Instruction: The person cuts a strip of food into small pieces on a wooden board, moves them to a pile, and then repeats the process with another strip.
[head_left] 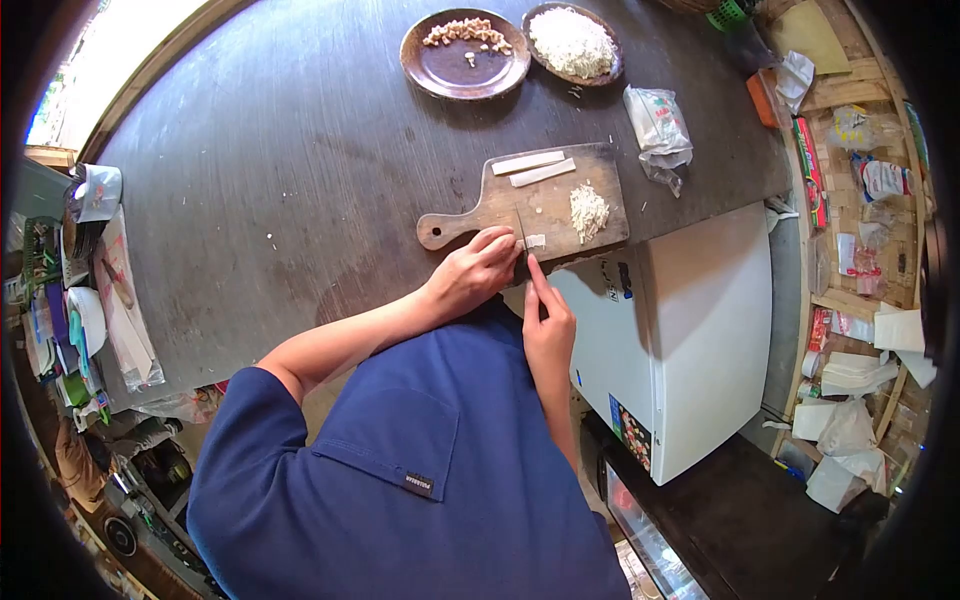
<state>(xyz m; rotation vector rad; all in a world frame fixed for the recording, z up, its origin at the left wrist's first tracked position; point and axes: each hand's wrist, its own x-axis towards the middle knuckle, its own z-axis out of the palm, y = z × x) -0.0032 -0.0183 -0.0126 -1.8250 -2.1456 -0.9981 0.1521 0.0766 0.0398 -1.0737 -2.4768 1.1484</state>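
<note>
The knife (519, 222) is hard to make out: only a thin, dark line of blade shows over the board (595, 168), running from between the hands toward the two pale strips (528, 163), and its handle is hidden by the right hand (548, 325). That hand has its index finger stretched out along the knife, the others folded in close around the handle, as far as can be seen. The left hand (474, 270) lies just beside the blade at the board's near edge, fingers bunched narrowly together with the tips bent down; what is under them is covered, so I cannot tell whether they pinch anything. A small cut piece (536, 241) sits on the other side of the blade, and a chopped pile (589, 212) lies farther right on the board. The near edge of the board is partly covered by the hands. Beyond it on the table (300, 150) stand a plate (435, 72) of brown bits and a dish (602, 79) heaped with white shreds, with a packet (658, 122) nearer the board, its contents unclear through the wrapping. The shirt (400, 500) is cut off below.
</note>
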